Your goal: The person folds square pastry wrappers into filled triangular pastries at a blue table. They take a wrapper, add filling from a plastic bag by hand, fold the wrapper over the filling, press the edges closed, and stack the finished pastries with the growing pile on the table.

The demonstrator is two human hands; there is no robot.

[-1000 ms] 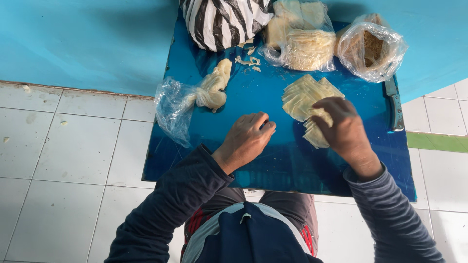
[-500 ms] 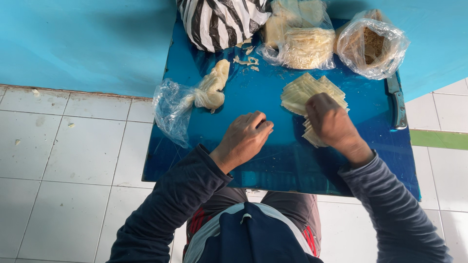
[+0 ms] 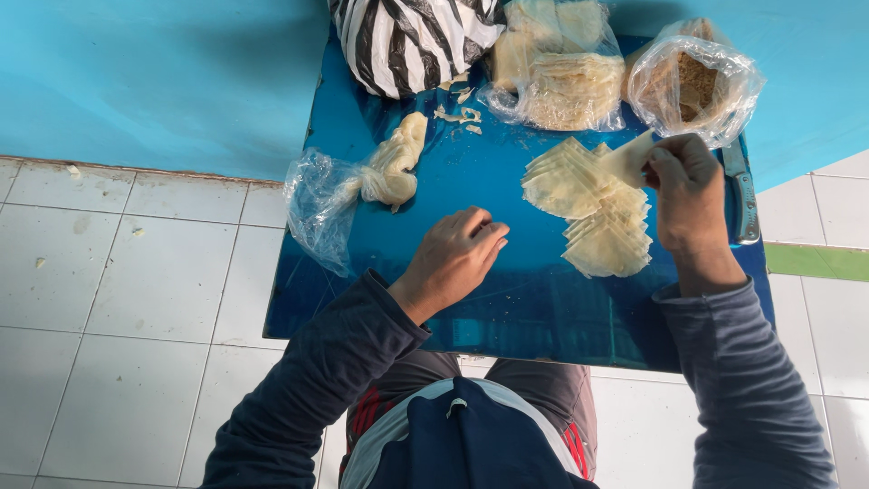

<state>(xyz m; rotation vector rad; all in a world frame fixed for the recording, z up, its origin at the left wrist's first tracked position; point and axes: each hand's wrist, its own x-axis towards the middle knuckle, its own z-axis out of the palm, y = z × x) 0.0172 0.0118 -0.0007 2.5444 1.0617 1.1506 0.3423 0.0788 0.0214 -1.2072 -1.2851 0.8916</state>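
Note:
My right hand pinches one thin pale folded wrapper and holds it over the far end of a fanned row of the same wrappers on the blue table. My left hand rests on the table in front of me, fingers curled loosely, holding nothing. A lump of pale dough in a clear plastic bag lies to the left of that hand.
At the table's far edge stand a black-and-white striped bag, a clear bag of stacked wrappers and a clear bag of brown filling. A knife lies along the right edge. Dough scraps are scattered. White floor tiles surround the table.
My right hand has moved from the near end of the wrapper row to its far end and now holds one wrapper up. The left hand has barely moved.

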